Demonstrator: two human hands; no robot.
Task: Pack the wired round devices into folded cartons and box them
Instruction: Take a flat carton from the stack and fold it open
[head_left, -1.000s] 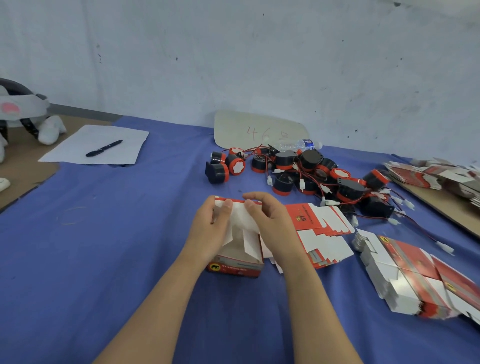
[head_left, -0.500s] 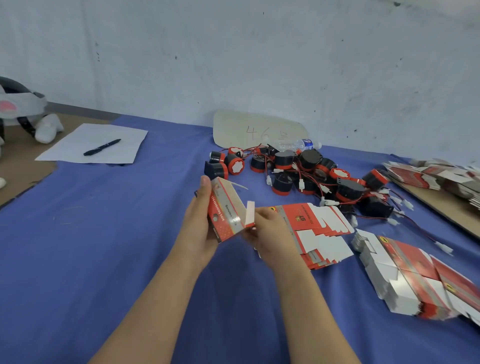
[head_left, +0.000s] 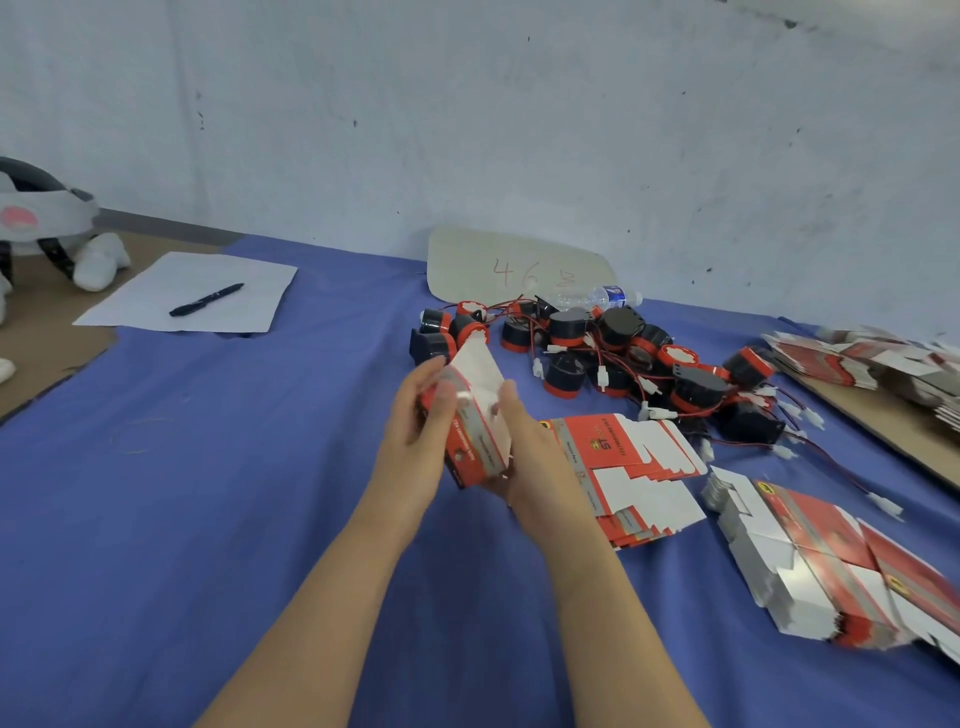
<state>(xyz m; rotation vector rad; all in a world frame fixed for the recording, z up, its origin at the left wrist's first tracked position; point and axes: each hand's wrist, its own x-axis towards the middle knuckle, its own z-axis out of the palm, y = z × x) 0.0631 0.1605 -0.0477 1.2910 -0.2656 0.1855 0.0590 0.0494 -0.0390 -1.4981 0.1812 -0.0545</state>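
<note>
Both my hands hold one red and white carton (head_left: 475, 415) lifted above the blue cloth (head_left: 208, 467). My left hand (head_left: 415, 441) grips its left side with fingers curled round the red face. My right hand (head_left: 524, 447) holds its right side and bottom, thumb against the white flap that points up. Behind the carton lies a pile of black and red round devices (head_left: 597, 353) with red wires and white plugs. A stack of flat cartons (head_left: 628, 467) lies just right of my right hand.
More flat cartons (head_left: 831, 561) lie at the front right, and another heap (head_left: 872, 358) sits on the brown board at the far right. A paper sheet with a black pen (head_left: 205, 300), a cardboard sign (head_left: 514, 267), a water bottle (head_left: 602, 298) and a white headset (head_left: 47, 228) lie further back.
The carton was pressed on the cloth a second ago; both hands have lifted it and turned it, so its white flap now points up and away.
</note>
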